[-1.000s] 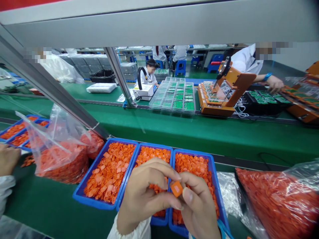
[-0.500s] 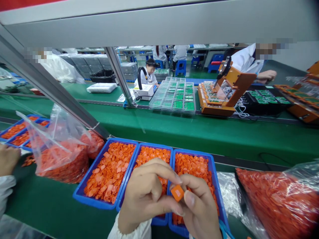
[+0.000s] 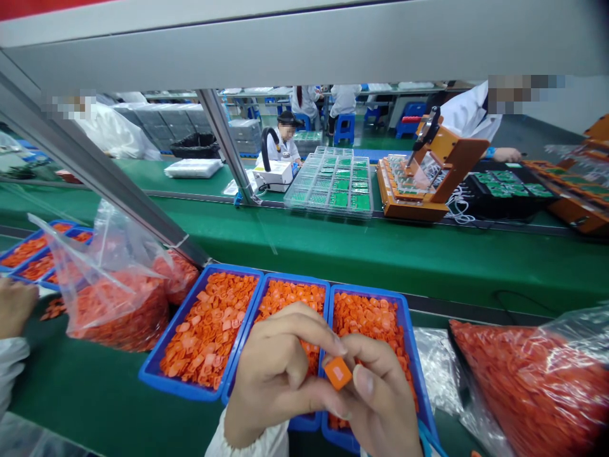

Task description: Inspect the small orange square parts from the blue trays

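A small square orange plastic piece point(image 3: 339, 373), with a paler mark on its face, is held up between my two hands over the blue trays. My left hand point(image 3: 280, 374) curls its thumb and index finger around the piece's left side. From the right, my right hand point(image 3: 380, 400) pinches it between thumb and fingers; the exact contact is partly hidden. Beneath my hands lie a middle blue tray point(image 3: 295, 279) and a right blue tray point(image 3: 410, 330), both filled with loose orange pieces. A left blue tray point(image 3: 157, 379) of such pieces is beside them.
Clear bags of orange pieces stand at left point(image 3: 118, 311) and right point(image 3: 533, 374). Metal posts point(image 3: 128, 171) rise at the tray edge. Across the bench are a board tray point(image 3: 333, 184), an orange fixture point(image 3: 413, 206) and co-workers. Another person's hand point(image 3: 16, 308) is at far left.
The orange piece has tilted and shifted slightly down between my fingers. My hands stay almost in place. At the back right, a co-worker's hand has moved slightly down.
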`<state>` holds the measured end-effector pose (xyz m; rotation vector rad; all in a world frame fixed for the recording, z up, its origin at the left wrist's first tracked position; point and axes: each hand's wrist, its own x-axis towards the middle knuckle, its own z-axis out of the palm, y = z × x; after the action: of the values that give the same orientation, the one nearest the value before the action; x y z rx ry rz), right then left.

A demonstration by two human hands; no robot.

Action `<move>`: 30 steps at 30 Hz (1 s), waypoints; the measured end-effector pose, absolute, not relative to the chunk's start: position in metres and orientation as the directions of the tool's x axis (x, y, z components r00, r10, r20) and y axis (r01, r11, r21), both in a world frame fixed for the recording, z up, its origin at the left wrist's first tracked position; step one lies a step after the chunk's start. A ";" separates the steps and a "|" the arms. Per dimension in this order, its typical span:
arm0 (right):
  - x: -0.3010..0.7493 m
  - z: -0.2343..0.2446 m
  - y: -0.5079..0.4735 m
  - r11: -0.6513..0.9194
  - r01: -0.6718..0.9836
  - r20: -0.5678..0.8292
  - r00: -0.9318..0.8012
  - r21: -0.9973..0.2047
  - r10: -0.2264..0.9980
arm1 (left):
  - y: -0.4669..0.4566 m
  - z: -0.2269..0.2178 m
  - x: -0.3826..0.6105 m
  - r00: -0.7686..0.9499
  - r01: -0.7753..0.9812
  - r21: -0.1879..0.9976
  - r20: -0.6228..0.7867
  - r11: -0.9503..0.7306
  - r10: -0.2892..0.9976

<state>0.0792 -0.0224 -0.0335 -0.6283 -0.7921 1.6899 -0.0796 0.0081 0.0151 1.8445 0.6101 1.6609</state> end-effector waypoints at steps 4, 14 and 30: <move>0.078 -0.033 -0.021 -0.153 -0.606 -0.011 -0.232 -0.781 0.973 | 0.009 0.016 -0.079 0.112 -0.045 0.684 0.727 -0.728 0.677; 0.077 -0.035 -0.020 -0.160 -0.610 -0.005 -0.248 -0.776 0.969 | 0.008 0.015 -0.080 0.123 -0.043 0.682 0.729 -0.730 0.673; 0.079 -0.033 -0.018 -0.243 -0.581 -0.053 -0.324 -0.776 0.944 | 0.009 0.018 -0.080 0.116 -0.020 0.691 0.719 -0.723 0.685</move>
<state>0.0793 -0.0182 -0.0334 -0.6481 -0.8084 1.7803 -0.0795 0.0091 0.0185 1.8478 0.6435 1.6584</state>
